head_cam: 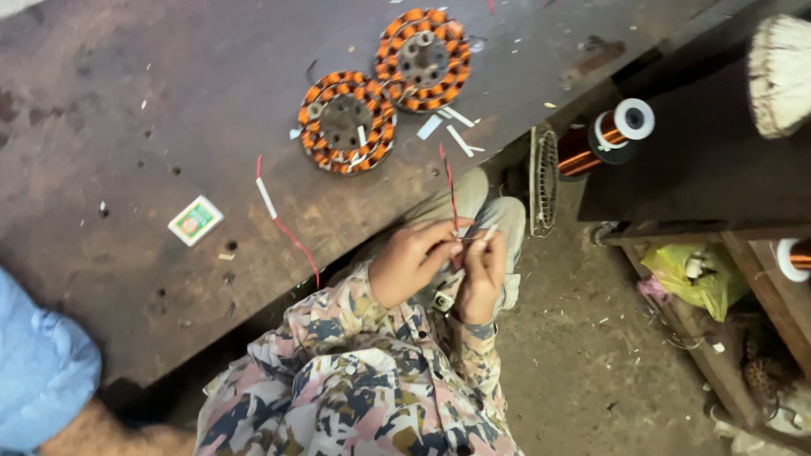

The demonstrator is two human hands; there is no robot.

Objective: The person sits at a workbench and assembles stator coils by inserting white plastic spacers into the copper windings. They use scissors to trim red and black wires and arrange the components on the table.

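My left hand [412, 260] and my right hand [483, 274] meet just off the bench's edge, both in patterned sleeves. Between their fingertips they pinch the lower end of a thin red wire [448, 181], which runs up onto the dark bench [127, 110]. A short white sleeve piece [490, 232] sticks out of my right hand's fingers. On the bench above the hands lie two round stators with orange copper windings, one nearer [346, 122] and one farther [422, 59]. Small white strips [448, 127] are scattered beside them.
A second red wire with a white sleeve [277, 211] lies on the bench, left of a small green-and-white box [195, 219]. A copper wire spool [604, 139] and a wire grille [545, 177] stand at the right. Another person's blue sleeve [38, 363] is at bottom left. A yellow-green bag [697, 274] sits on a shelf.
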